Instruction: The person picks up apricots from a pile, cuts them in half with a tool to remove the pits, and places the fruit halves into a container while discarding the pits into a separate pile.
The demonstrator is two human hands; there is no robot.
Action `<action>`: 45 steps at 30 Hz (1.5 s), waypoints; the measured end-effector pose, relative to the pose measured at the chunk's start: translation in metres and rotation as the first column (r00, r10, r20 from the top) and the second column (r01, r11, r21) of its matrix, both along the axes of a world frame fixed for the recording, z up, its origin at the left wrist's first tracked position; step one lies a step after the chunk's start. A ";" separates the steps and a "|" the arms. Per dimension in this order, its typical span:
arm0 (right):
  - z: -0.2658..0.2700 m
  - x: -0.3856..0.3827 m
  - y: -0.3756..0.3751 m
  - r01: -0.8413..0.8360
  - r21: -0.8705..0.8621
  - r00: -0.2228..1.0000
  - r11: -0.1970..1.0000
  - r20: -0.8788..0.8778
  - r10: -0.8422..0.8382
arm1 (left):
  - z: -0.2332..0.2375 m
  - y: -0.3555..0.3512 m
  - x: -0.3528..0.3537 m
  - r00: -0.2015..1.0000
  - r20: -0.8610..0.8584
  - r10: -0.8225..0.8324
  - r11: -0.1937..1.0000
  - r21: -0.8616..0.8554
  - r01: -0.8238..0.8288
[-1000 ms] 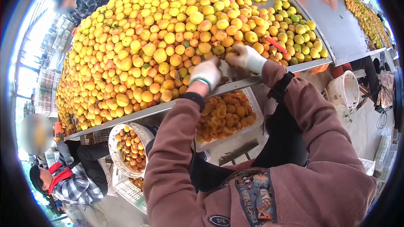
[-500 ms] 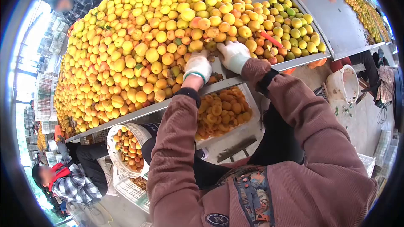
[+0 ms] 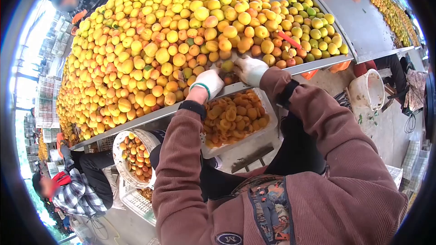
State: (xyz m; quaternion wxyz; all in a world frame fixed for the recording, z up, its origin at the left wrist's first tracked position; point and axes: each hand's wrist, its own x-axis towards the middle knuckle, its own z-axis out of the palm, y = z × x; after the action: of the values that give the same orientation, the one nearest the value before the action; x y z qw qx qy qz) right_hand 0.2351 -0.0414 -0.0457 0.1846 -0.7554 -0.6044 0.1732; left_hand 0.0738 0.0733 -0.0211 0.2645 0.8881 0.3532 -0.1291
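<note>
A large heap of yellow and orange apricots point(image 3: 150, 50) covers the metal table. My left hand point(image 3: 209, 81), in a white glove with a green cuff, is at the table's front edge, its fingertips blurred beside the fruit. To its right my right hand point(image 3: 251, 70), gloved in white, has its fingers bent near a greenish apricot point(image 3: 227, 66); whether it grips anything is too small to tell. Below the edge sits a white crate holding apricot halves point(image 3: 236, 117). A red-handled tool point(image 3: 289, 40) lies on the fruit to the right.
A white bucket point(image 3: 152, 141) of apricots stands at the lower left, over a white crate point(image 3: 131, 204). One person sits at the left point(image 3: 81, 193); another is at the upper left point(image 3: 88, 1). An empty-looking white bucket point(image 3: 369, 91) stands on the right. Metal rim point(image 3: 318, 65) runs along the table front.
My left hand has moved left and down, back from the heap to the table edge. My right hand has shifted slightly down. Some apricots near my hands have changed place.
</note>
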 end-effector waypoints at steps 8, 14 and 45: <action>-0.012 -0.018 0.023 0.154 0.147 0.985 0.977 -0.101 -0.140 | -0.043 -0.001 0.030 0.832 0.259 0.491 0.840 -0.393 -0.374; -0.045 -0.005 0.038 0.349 0.115 0.810 0.930 -0.536 -0.238 | -0.053 -0.001 0.023 0.636 0.434 0.638 0.748 -0.546 -0.378; 0.030 -0.130 -0.041 0.675 0.118 0.237 0.728 -0.969 -0.064 | 0.011 -0.121 -0.023 -0.326 -0.115 0.938 -0.047 -0.977 0.209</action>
State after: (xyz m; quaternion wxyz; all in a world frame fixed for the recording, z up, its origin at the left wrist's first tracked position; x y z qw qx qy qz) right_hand 0.1049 -0.0828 -0.0155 0.7255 -0.5612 -0.2001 0.3446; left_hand 0.0507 -0.0476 -0.0105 0.7937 0.0561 0.3819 0.4701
